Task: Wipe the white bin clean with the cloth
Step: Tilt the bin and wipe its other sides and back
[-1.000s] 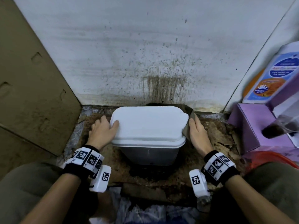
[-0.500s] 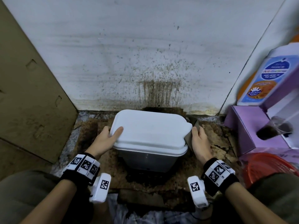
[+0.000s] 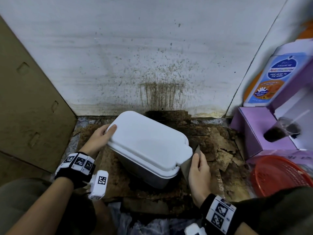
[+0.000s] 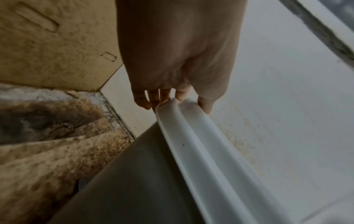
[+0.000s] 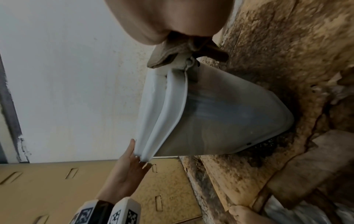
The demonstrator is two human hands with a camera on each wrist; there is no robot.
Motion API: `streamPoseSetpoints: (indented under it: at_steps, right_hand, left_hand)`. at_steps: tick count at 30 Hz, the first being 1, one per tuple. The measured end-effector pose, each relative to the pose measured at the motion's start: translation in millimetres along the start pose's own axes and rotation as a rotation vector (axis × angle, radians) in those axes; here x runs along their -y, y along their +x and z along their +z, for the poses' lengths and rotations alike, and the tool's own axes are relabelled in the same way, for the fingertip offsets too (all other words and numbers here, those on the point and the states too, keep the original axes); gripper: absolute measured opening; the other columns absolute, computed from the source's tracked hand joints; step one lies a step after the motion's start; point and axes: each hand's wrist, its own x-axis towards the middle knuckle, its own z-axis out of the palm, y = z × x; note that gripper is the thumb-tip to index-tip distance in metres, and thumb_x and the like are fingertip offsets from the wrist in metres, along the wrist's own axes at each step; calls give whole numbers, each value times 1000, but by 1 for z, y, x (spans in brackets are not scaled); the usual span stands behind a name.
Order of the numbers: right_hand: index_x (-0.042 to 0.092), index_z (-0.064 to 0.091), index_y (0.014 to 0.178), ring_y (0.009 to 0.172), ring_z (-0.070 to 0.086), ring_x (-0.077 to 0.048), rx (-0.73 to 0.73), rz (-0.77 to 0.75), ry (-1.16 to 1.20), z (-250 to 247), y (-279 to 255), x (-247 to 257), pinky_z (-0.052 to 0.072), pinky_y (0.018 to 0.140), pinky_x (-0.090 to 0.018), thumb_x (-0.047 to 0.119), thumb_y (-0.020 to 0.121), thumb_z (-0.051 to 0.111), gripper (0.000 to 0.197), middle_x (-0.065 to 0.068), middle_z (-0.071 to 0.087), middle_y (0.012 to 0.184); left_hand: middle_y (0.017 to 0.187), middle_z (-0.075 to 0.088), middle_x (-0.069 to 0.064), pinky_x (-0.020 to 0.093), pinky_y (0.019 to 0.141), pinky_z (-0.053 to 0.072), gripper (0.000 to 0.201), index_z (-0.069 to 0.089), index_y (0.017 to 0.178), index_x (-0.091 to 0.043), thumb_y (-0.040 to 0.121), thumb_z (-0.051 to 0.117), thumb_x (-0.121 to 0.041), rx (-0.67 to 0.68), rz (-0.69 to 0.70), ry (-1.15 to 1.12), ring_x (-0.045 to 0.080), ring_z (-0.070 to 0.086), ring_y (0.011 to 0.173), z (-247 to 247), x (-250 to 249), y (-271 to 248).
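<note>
The white bin [image 3: 147, 143], with a white lid and grey body, stands askew on the dirty floor, its right end nearer to me. My left hand [image 3: 100, 136] grips its far left corner, thumb on the lid and fingers under the rim [image 4: 201, 144]. My right hand [image 3: 198, 172] holds a grey-brown cloth [image 3: 186, 167] against the bin's near right corner. In the right wrist view the cloth [image 5: 172, 50] is bunched under my right hand [image 5: 172, 19] over the lid's hinge, and the grey wall of the bin [image 5: 220, 118] shows streaks.
A cardboard panel [image 3: 30, 102] leans on the left, and a stained white wall [image 3: 152, 56] rises close behind the bin. On the right stand a purple box [image 3: 254, 133], a soap bottle [image 3: 271, 78], a cup of dark liquid [image 3: 281, 131] and a red basket [image 3: 281, 175]. Torn cardboard [image 3: 220, 150] covers the floor.
The bin has turned clockwise: its right end swung toward me and its left end toward the wall. My left hand went farther with it; my right hand with the cloth came nearer.
</note>
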Motion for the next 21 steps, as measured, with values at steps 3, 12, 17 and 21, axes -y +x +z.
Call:
streamPoseSetpoints:
  at_steps: [3,12,17,21]
  right_hand:
    - [19,47,147,128,46,-10,8,14,-23,-2,7,4,29,98,-20,31,109,32,43,7,54,134]
    - [20,60,96,88,53,-10,118,-2,109,4,64,6,39,78,-26,31,109,34,31,12,57,86]
    - [26,68,92,78,58,-12,358,-52,-79,7,84,19,43,73,-30,37,108,39,34,12,67,81]
    - [29,69,107,95,66,-15,440,-48,-122,7,90,22,48,84,-34,39,108,38,33,1,74,104]
  left_hand:
    - [136,56,-1,38,103,42,61,53,142,-16,100,46,-60,-28,-3,79,20,52,124,1,13,0]
    - [150,40,4,46,104,49,137,38,149,-10,48,61,-99,-52,-315,-208,26,52,128,12,43,-13]
    - [127,69,-2,39,88,58,77,57,135,-27,74,71,-73,115,-320,-305,21,71,107,43,22,-58]
    - [115,76,-4,38,85,59,56,60,130,-25,86,69,-58,158,-281,-441,19,75,99,69,13,-76]
